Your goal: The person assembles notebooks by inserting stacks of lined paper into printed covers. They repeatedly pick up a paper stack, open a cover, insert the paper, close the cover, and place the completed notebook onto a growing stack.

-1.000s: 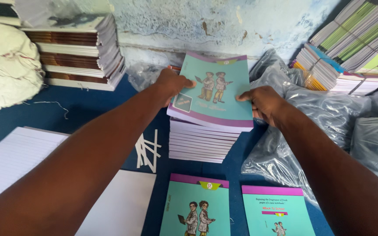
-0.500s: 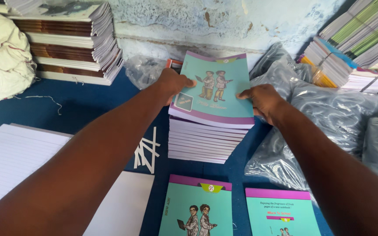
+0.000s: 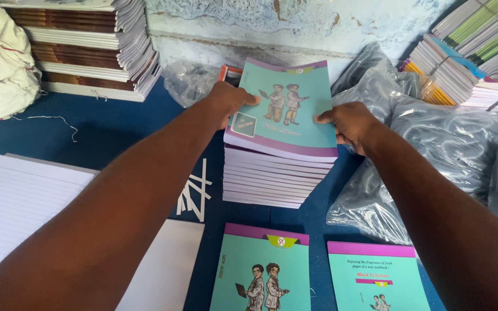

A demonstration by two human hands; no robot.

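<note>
A teal notebook with a purple spine and a cartoon of two figures [image 3: 286, 106] lies on top of a tall stack of like notebooks [image 3: 272, 175] on the blue surface. My left hand [image 3: 230, 99] grips the top notebook's left edge, thumb on the cover. At its right edge, my right hand [image 3: 350, 124] holds it, fingers curled under. The top notebook sits slightly askew on the stack. Two more teal covers [image 3: 260, 270] [image 3: 376, 279] lie flat in front of the stack, nearest me.
Ruled white paper sheets [image 3: 24, 201] lie at the left. Book stacks stand at back left [image 3: 87, 46] and back right [image 3: 468, 57]. Grey plastic-wrapped bundles [image 3: 451, 150] fill the right. A cream cloth sack [image 3: 1, 69] sits far left. A peeling wall [image 3: 272, 23] runs behind.
Both hands stay on the top notebook's edges. The view has tilted slightly, and the right hand has slid a little along the right edge.
</note>
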